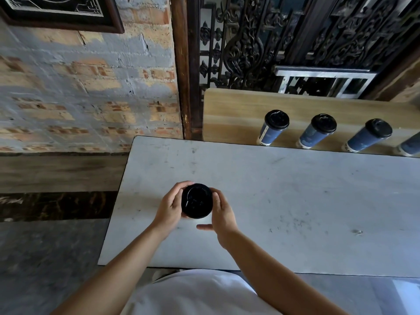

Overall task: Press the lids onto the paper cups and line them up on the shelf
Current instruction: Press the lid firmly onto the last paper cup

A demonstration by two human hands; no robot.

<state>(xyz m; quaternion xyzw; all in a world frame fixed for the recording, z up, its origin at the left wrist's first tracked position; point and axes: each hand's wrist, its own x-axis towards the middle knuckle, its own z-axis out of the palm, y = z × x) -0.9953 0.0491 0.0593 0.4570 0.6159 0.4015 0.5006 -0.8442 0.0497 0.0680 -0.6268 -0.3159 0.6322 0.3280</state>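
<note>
Your left hand (169,205) and right hand (221,212) cup a black lid (197,201) between them, fingers curved round its rim on either side. Your right thumb sticks out free, nearer you than the lid. Whatever sits under the lid is hidden. The grip is over the white table (295,201). Beyond it and to its right, three lidded blue cups (273,127) line the wooden shelf (238,105), with a fourth cup (410,146) cut off at the edge.
</note>
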